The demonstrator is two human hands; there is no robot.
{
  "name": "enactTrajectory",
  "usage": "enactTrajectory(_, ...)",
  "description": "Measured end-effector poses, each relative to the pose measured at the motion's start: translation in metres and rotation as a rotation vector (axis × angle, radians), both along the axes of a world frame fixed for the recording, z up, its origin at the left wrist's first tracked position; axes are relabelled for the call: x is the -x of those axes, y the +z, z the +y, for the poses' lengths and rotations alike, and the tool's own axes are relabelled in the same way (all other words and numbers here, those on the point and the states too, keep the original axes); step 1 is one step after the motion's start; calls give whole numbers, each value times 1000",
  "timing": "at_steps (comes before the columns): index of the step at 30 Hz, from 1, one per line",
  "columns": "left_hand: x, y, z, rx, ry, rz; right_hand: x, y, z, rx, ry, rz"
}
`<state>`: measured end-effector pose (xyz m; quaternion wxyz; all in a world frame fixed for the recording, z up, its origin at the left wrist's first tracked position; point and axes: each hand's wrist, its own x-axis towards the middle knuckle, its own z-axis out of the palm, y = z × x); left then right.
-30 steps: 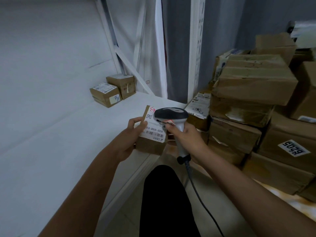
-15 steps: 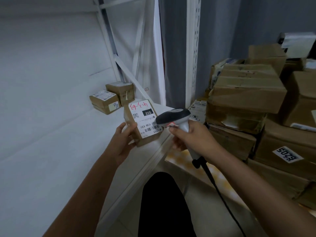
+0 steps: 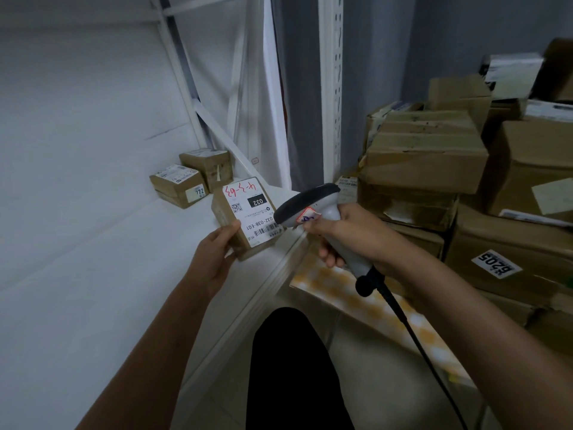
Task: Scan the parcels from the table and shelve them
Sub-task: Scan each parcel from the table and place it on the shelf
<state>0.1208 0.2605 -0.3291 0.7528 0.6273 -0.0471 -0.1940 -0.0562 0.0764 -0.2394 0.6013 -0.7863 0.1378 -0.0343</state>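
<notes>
My left hand (image 3: 214, 259) grips a small cardboard parcel (image 3: 245, 218) by its near corner, holding it over the front part of the white shelf (image 3: 93, 274). Its white label faces up, with red handwriting and a barcode. My right hand (image 3: 350, 237) holds a grey corded barcode scanner (image 3: 310, 206) by the handle. The scanner's dark head sits just right of the parcel's label, close to it. Two small parcels (image 3: 192, 178) lie on the shelf at the back, near the upright.
A white perforated shelf post (image 3: 331, 88) rises behind the scanner. On the right, a table with a yellow checked cloth (image 3: 372, 305) bears a tall pile of cardboard boxes (image 3: 434, 156). The scanner cable (image 3: 418, 336) hangs down to the right. My dark trouser leg is below.
My left hand has carried the parcel left and farther out over the shelf, label now fully showing. The scanner has come off the label and sits to its right.
</notes>
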Motion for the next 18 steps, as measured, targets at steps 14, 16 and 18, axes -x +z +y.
enactTrajectory(14, -1, -1, 1, 12, 5, 14, 1, 3, 1, 34, -3, 0)
enactTrajectory(16, -1, -1, 0, 19, 7, 24, 0, 3, 0, 37, 3, 3)
enactTrajectory(18, 0, 1, -1, 30, 10, 32, -1, 2, 1, 26, 4, -6)
